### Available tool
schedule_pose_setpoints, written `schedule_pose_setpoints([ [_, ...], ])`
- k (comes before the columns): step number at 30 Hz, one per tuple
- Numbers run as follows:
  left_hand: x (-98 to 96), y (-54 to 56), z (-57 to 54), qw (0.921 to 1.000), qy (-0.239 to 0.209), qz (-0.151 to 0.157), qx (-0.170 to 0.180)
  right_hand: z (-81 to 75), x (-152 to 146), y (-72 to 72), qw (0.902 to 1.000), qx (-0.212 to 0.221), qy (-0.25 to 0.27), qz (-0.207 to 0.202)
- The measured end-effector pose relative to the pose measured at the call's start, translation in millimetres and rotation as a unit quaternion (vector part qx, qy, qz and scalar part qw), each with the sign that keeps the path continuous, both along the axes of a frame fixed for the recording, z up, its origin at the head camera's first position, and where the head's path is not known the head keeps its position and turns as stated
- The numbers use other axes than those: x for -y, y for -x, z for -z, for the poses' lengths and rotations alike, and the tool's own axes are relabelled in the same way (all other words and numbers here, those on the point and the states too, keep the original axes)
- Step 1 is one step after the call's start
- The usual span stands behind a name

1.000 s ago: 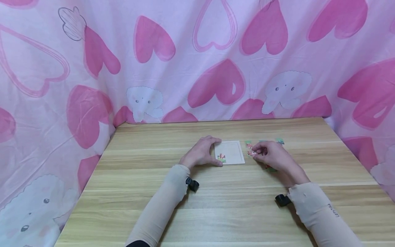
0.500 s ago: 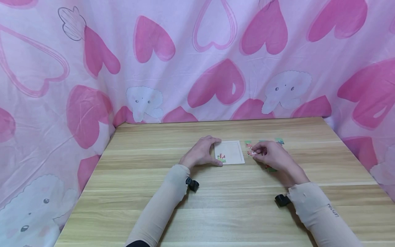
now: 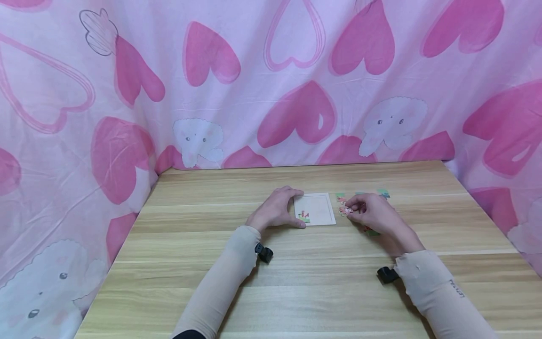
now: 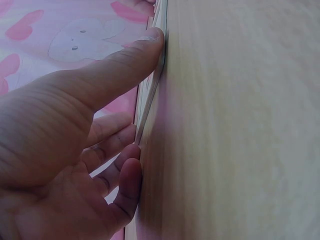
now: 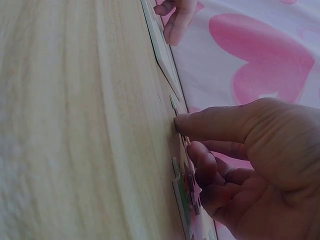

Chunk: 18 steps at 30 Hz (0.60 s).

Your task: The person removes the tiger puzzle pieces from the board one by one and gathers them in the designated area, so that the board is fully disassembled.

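Observation:
A square white puzzle tray [image 3: 317,207] lies flat on the table. One colourful puzzle piece [image 3: 304,216] sits inside at its near left corner. My left hand [image 3: 275,207] grips the tray's left side, thumb at the near edge and fingers toward the far edge; the left wrist view shows the thumb [image 4: 135,57] against the rim. Right of the tray, my right hand [image 3: 377,216] pinches a pinkish puzzle piece [image 3: 344,211] between thumb and fingertips, low over the table. Part of that piece is hidden by the fingers.
More puzzle pieces lie around the right hand: a red and green piece [image 3: 340,197], a green-blue piece [image 3: 384,193] and a dark green one [image 3: 372,231] partly under the palm. Behind the wooden table [image 3: 296,292] hangs a pink heart-print curtain [image 3: 245,108].

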State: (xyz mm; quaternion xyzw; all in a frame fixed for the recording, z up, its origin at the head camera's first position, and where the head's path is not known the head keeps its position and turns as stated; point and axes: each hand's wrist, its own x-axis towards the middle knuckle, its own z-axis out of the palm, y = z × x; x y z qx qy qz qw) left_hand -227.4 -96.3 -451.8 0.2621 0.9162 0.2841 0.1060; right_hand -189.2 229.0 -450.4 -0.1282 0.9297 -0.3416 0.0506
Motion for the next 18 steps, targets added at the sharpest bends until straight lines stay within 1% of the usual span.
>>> schedule_pose_setpoints([
  [12,0.5,-0.3,-1.7,1.0,-0.002,-0.002,-0.001,-2.7,1.0,0.5,1.0,-0.005,-0.008,-0.001],
  [18,1.0,-0.8,-1.2,1.0,-0.001,-0.001,0.002,-8.3,4.6,0.6,1.0,0.005,-0.005,-0.001],
])
